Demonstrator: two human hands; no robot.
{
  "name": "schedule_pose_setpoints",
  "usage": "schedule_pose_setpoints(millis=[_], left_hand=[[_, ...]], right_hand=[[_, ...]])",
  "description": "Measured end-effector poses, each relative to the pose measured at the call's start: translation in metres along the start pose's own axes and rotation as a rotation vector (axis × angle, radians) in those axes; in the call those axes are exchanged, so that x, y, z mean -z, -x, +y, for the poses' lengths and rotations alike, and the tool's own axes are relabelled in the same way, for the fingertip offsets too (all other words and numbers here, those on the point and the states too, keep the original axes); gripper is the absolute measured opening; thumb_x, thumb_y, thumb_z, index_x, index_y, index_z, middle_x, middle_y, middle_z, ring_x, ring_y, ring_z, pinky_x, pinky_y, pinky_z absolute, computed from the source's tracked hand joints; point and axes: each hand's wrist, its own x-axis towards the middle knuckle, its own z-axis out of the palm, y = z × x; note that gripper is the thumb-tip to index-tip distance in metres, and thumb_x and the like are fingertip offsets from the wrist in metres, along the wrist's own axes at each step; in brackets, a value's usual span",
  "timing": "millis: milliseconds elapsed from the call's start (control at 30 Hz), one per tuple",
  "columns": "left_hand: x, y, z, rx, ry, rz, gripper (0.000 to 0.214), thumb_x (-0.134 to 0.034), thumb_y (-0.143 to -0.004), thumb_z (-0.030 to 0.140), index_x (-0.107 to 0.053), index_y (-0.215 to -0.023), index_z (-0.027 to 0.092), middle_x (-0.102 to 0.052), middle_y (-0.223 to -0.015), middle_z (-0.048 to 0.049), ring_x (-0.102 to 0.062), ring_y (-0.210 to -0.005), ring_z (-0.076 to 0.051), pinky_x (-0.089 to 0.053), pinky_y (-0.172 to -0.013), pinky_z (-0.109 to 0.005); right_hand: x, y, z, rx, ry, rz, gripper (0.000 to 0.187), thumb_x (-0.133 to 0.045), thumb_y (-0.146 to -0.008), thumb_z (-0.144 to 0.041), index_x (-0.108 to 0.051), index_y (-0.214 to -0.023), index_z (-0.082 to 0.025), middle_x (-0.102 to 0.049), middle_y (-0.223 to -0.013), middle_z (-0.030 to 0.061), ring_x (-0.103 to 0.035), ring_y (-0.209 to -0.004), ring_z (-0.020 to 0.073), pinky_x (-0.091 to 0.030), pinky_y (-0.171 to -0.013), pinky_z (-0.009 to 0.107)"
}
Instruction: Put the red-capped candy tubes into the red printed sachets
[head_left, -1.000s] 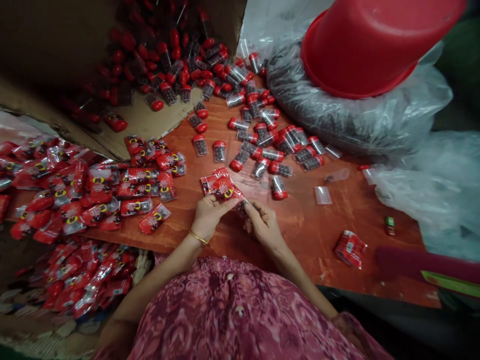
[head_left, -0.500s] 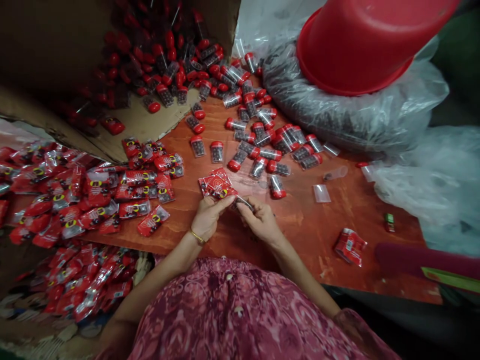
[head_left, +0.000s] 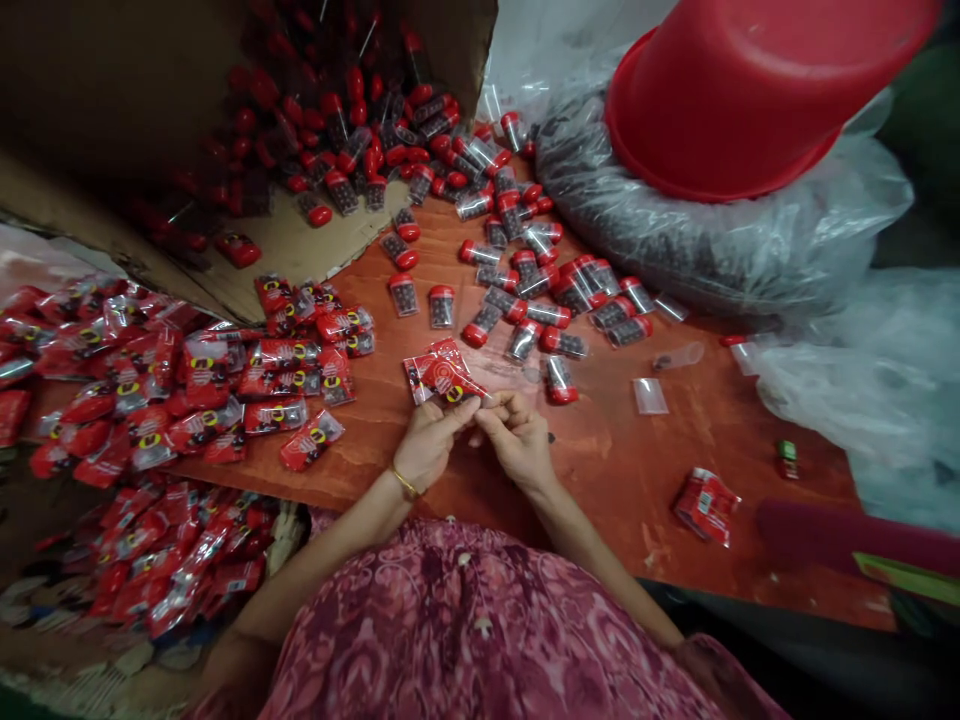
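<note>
Red sachets (head_left: 442, 375), a thin sheaf just above the table (head_left: 615, 460), are pinched in the left hand (head_left: 426, 448) while the right hand (head_left: 519, 436) nips their lower edge. I judge them light, limp and slick, best gripped at the sealed rim. A tipped cardboard box (head_left: 300, 245) spills red-capped vials (head_left: 525, 300). A clear bag (head_left: 675, 250) holds dark pellets under an upturned red bucket (head_left: 750, 100).
</note>
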Motion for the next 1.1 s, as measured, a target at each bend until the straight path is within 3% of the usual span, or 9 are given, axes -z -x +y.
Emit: schedule_pose_setpoints(millis=[100,200,333,433,500,600,733,967,1100], left_hand=[[0.006,0.002,0.006,0.077,0.042,0.048,0.019,-0.078,-0.056,0.022,-0.065,-0.067,0.013,-0.066,-0.064,-0.0002,-0.059,-0.059,-0.009,-0.047,-0.059,-0.02],[0.03,0.003,0.037,0.079,0.102,0.181,0.009,-0.071,-0.066,0.02,-0.064,-0.069,0.015,-0.07,-0.074,-0.0008,-0.065,-0.072,-0.013,-0.051,-0.071,-0.024],[0.072,0.004,0.095,-0.403,0.267,0.522,0.029,-0.047,-0.085,0.042,-0.062,-0.073,0.02,-0.071,-0.082,0.0024,-0.063,-0.094,-0.009,-0.049,-0.08,-0.021],[0.083,0.003,0.106,-0.507,0.163,0.544,0.046,-0.033,-0.086,0.053,-0.063,-0.078,0.019,-0.07,-0.097,-0.0006,-0.057,-0.108,-0.012,-0.046,-0.087,-0.025],[0.075,-0.001,0.092,-0.481,-0.135,0.532,0.037,-0.05,-0.077,0.054,-0.066,-0.082,0.021,-0.07,-0.099,-0.003,-0.059,-0.105,-0.018,-0.045,-0.09,-0.033],[0.059,-0.012,0.059,-0.483,-0.924,0.355,0.033,-0.071,-0.063,0.041,-0.069,-0.09,0.023,-0.066,-0.111,-0.0079,-0.05,-0.117,-0.028,-0.031,-0.103,-0.046],[0.056,-0.025,0.037,-0.548,-1.525,0.181,0.028,-0.071,-0.063,0.035,-0.071,-0.09,0.027,-0.055,-0.128,-0.0067,-0.029,-0.132,-0.034,-0.01,-0.108,-0.056],[0.059,-0.042,0.023,-0.591,-1.531,0.268,0.019,-0.059,-0.076,0.035,-0.073,-0.086,0.027,-0.059,-0.123,-0.0082,-0.036,-0.129,-0.033,-0.013,-0.106,-0.055],[0.046,-0.035,0.019,-0.599,-1.39,0.331,0.027,-0.057,-0.077,0.04,-0.071,-0.094,0.025,-0.057,-0.125,-0.0102,-0.037,-0.128,-0.032,-0.017,-0.105,-0.055]], right_hand=[[-0.001,-0.009,0.003,0.112,0.177,0.038,0.035,-0.065,-0.07,-0.048,-0.043,-0.066,-0.021,-0.05,-0.049,-0.0065,-0.045,-0.04,0.0087,-0.038,-0.041,0.021],[0.014,-0.016,-0.004,0.363,0.581,0.102,0.029,-0.061,-0.074,-0.047,-0.052,-0.07,-0.02,-0.057,-0.061,-0.0004,-0.051,-0.055,0.013,-0.043,-0.054,0.026],[0.06,-0.02,-0.012,0.406,1.196,0.406,0.031,-0.052,-0.082,-0.041,-0.06,-0.099,-0.017,-0.063,-0.096,0.0118,-0.053,-0.091,0.0244,-0.042,-0.08,0.039],[0.084,-0.023,-0.004,0.303,1.409,0.398,0.032,-0.047,-0.084,-0.033,-0.058,-0.109,-0.016,-0.062,-0.103,0.0138,-0.052,-0.091,0.0262,-0.041,-0.079,0.04],[0.085,-0.024,0.004,0.296,1.439,0.364,0.033,-0.046,-0.085,-0.031,-0.058,-0.112,-0.016,-0.061,-0.106,0.0145,-0.051,-0.091,0.0273,-0.041,-0.078,0.041],[0.071,-0.025,0.011,0.337,1.424,0.378,0.037,-0.047,-0.084,-0.036,-0.057,-0.114,-0.017,-0.055,-0.117,0.0177,-0.047,-0.102,0.032,-0.04,-0.082,0.047],[0.058,-0.027,0.012,0.447,1.337,0.378,0.035,-0.045,-0.085,-0.036,-0.056,-0.114,-0.019,-0.048,-0.125,0.0173,-0.041,-0.113,0.0322,-0.036,-0.089,0.051],[0.043,-0.022,0.003,0.496,1.194,0.338,0.023,-0.048,-0.085,-0.03,-0.062,-0.1,-0.019,-0.059,-0.115,0.0133,-0.048,-0.111,0.028,-0.035,-0.093,0.046],[0.017,-0.016,-0.001,0.459,0.843,0.189,0.021,-0.049,-0.085,-0.031,-0.06,-0.099,-0.019,-0.064,-0.103,0.0097,-0.055,-0.099,0.0226,-0.04,-0.09,0.041]])
